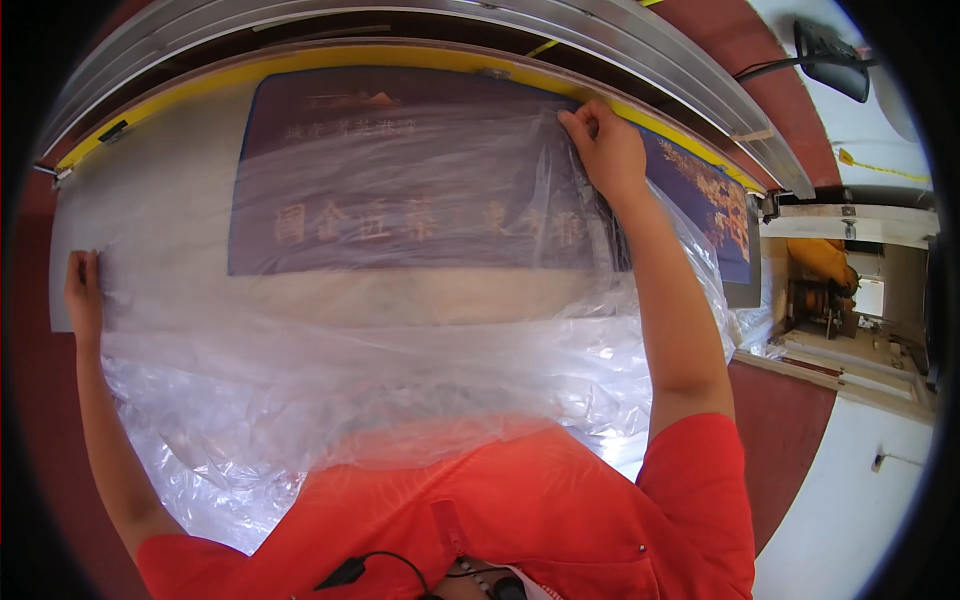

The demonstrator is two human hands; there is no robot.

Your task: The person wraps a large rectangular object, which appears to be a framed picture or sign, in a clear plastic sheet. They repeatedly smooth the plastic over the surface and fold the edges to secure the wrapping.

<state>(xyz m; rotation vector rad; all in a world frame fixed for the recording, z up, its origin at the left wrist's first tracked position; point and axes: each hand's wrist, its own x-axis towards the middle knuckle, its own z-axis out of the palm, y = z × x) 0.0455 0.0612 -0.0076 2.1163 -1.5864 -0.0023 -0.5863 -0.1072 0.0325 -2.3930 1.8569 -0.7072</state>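
Note:
A large clear plastic film (400, 350) is stretched between my two hands and hangs in wrinkled folds toward my body. At the far left, my left hand (85, 285) is closed in a pinch on the film's edge, over the grey board. My right hand (608, 150) is raised at the upper right, its fingers pinching the film's other side. Through the film shows a dark, blue-edged printed mat (400, 180) with gold lettering. Its right end (700, 190), with a golden tree pattern, lies beyond my right forearm, partly outside the film.
Under the mat lies a grey board (150, 170). A yellow strip (330, 58) and a long silver metal rail (640, 45) run along the far side. A black device (832, 60) with a cable is at the upper right, and orange machinery (822, 262) stands farther right. The floor is red and white.

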